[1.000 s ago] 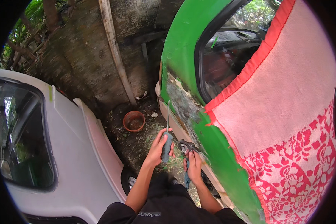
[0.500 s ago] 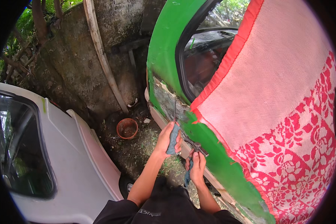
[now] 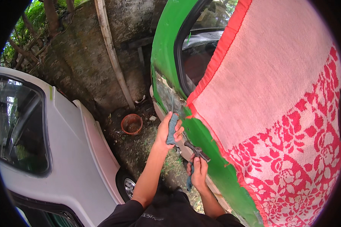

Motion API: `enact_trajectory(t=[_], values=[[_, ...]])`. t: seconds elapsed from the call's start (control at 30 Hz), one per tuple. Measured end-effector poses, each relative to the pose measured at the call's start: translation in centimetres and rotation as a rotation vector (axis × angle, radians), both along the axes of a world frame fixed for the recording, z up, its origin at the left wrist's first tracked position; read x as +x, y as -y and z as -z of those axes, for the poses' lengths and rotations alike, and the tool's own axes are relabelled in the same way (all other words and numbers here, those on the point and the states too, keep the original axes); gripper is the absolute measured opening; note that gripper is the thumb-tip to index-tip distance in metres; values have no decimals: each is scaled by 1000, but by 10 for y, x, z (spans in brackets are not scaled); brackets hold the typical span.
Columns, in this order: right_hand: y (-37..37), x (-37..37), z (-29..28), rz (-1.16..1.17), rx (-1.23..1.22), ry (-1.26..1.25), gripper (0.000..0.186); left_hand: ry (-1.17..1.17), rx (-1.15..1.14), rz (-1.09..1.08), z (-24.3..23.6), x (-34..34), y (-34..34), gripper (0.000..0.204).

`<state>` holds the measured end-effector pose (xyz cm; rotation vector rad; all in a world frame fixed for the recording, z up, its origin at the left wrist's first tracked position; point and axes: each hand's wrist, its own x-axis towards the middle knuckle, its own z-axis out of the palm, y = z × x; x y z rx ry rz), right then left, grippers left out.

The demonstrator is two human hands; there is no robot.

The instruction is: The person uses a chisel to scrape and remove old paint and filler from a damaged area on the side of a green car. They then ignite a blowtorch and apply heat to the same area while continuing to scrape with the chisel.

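Wrapped around the blue-grey, cloth-bound handle of a thin metal chisel-like tool is my left hand. The tool's slim shaft points up toward a rough, stripped grey patch on the side of a green car; whether its tip touches is too blurred to tell. Lower and to the right, my right hand is closed on a hammer, gripping close below its dark metal head. Blue-grey cloth hangs below the right fingers. The hammer is apart from the tool.
A red and pink flowered towel drapes over the green car beside its window. On the left stands a white car. Between them, an orange-brown bucket sits on littered ground before a stained wall with a leaning wooden plank.
The view has shifted, showing more of the white car and its wheel. Both hands keep their holds; the left hand and its tool appear slightly higher in the picture.
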<state>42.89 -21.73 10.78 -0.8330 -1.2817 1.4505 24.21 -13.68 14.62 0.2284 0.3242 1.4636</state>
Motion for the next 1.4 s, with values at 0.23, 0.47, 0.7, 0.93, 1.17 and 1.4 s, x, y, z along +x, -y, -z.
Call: enact_trajectory(t=[0.23,0.47,0.7,0.93,1.17,1.4], values=[[21,-6,9,103,308,239,18,123,84,79,-3,-9,-3,31],[26,-21,-21,208,1004,291,21,91,-9,27,-26,-7,-7,31],[19,-41,-32,312,933,392,22,-34,-39,-24,-29,-5,-5,30],[-2,-46,-18,345,935,598,28,-61,-70,-19,-33,-2,-9,29],[17,-38,7,470,1016,212,21,-72,-49,14,-29,-2,-16,29],[23,-35,-5,435,856,243,13,-52,-61,5,-28,-4,-18,32]])
